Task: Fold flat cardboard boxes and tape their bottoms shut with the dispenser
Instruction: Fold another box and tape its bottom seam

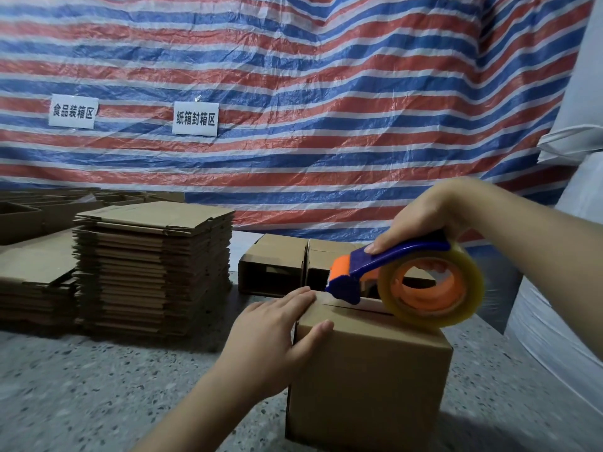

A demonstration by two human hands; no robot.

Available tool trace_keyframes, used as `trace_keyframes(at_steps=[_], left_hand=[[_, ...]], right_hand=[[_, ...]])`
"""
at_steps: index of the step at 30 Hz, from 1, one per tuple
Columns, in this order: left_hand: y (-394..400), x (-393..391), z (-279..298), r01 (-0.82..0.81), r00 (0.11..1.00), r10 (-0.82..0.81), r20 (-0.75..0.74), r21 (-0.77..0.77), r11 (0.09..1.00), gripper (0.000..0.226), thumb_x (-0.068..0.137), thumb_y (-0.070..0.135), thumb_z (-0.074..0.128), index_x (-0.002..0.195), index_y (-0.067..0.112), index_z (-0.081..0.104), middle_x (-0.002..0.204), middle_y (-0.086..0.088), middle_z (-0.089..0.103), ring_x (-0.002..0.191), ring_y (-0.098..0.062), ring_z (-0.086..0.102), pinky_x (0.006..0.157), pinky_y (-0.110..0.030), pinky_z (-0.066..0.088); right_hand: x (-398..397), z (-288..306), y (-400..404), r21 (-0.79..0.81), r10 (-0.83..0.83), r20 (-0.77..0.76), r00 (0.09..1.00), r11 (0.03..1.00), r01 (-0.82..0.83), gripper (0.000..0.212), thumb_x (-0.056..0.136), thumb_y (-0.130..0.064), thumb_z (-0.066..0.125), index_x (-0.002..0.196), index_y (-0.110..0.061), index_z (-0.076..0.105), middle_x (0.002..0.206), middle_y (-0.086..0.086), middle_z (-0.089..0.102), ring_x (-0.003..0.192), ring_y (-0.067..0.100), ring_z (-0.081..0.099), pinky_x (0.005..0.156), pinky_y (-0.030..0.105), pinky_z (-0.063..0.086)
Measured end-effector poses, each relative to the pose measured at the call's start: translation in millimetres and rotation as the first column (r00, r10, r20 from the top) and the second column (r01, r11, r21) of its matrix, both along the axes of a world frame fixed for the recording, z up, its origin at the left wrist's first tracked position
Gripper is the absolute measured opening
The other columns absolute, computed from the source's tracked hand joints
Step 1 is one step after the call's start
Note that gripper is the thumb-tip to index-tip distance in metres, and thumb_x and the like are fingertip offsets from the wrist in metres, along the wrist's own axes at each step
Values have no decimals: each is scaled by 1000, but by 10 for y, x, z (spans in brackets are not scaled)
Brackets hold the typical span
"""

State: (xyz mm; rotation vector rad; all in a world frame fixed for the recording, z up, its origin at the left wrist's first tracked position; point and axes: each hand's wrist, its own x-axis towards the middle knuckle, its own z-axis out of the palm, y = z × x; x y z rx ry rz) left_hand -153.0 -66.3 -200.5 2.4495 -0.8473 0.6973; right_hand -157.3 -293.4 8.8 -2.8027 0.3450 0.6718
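Dispenser (404,282) gripped by right hand (424,220), centre frame; left hand (274,331), fingers flat, steadies box (368,363). Keep blade along seam, pull straight.

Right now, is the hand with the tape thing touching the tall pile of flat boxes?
No, the right hand holds the tape dispenser over the folded box, far from the pile.

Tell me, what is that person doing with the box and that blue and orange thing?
The person is taping a cardboard box shut. The left hand lies across the box's near left top edge, steadying it. The right hand grips the blue and orange tape dispenser, which rests on top of the box over the seam between the flaps. A tall stack of flat boxes waits on the left, and two folded boxes sit behind.
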Motion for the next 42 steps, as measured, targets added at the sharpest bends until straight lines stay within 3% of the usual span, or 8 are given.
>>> trace_keyframes(at_steps=[10, 14, 18, 21, 24, 31, 38, 42], left_hand=[[-7, -23, 44, -4, 1000, 4, -1, 20, 1000, 81, 83, 82, 11, 144, 39, 44, 149, 25, 41, 131, -1, 44, 107, -27, 34], [12, -82, 198, -32, 999, 26, 40, 160, 987, 84, 82, 81, 4, 140, 39, 47, 143, 22, 49, 128, -2, 45, 108, -28, 32], [-91, -161, 417, -127, 986, 81, 144, 350, 928, 89, 79, 84, -3, 116, 33, 59, 119, 14, 63, 118, -9, 51, 105, -32, 36], [-250, -207, 443, -122, 990, 77, 119, 440, 890, 96, 80, 87, 9, 145, 24, 42, 150, 3, 44, 143, -16, 32, 120, -37, 19], [-374, -250, 428, -14, 1000, 9, 15, 446, 895, 99, 83, 84, 20, 158, 19, 14, 164, 1, 18, 150, -14, 13, 121, -31, 5], [-413, -222, 337, -33, 997, -1, 83, 408, 912, 84, 87, 78, 26, 149, 21, 34, 155, 3, 37, 144, -14, 28, 116, -28, 21], [-384, -208, 331, -6, 995, -31, 94, 375, 927, 78, 87, 77, 28, 144, 24, 40, 151, 7, 41, 141, -11, 32, 113, -26, 26], [-382, -227, 336, -18, 995, -21, 100, 375, 927, 79, 87, 78, 27, 143, 25, 40, 150, 8, 42, 140, -10, 33, 113, -26, 27]], right_hand=[[-118, -79, -524, -5, -50, -45, 998, 999, 50, 92, 51, -74, 78, 120, -13, 70, 111, 11, 76, 92, 20, 71, 87, 35, 56], [-76, -91, -435, -52, -39, -37, 999, 998, 37, 84, 57, -72, 77, 117, -12, 70, 99, 9, 77, 82, 18, 73, 68, 29, 58], [-52, -86, -368, -84, -53, -45, 998, 995, 49, 90, 50, -71, 80, 116, -11, 71, 93, 7, 77, 78, 19, 73, 63, 29, 58], [-55, -101, -401, -60, -54, -45, 998, 997, 51, 89, 51, -72, 79, 116, -11, 71, 94, 6, 76, 79, 17, 72, 66, 28, 58], [-48, -111, -423, -57, -54, -41, 998, 997, 52, 89, 52, -73, 78, 118, -13, 71, 97, 6, 76, 83, 18, 72, 69, 28, 58], [-81, -89, -491, -10, -66, -31, 997, 998, 66, 80, 56, -70, 80, 111, -12, 72, 88, 6, 78, 71, 17, 74, 58, 28, 58], [-194, -102, -766, 25, -61, -71, 996, 998, 63, 107, 38, -78, 86, 120, -11, 70, 102, 10, 74, 86, 21, 69, 77, 30, 57], [-313, -92, -923, 33, -107, -72, 992, 993, 109, 109, 33, -77, 88, 118, -13, 70, 99, 9, 76, 81, 18, 72, 69, 28, 57]])
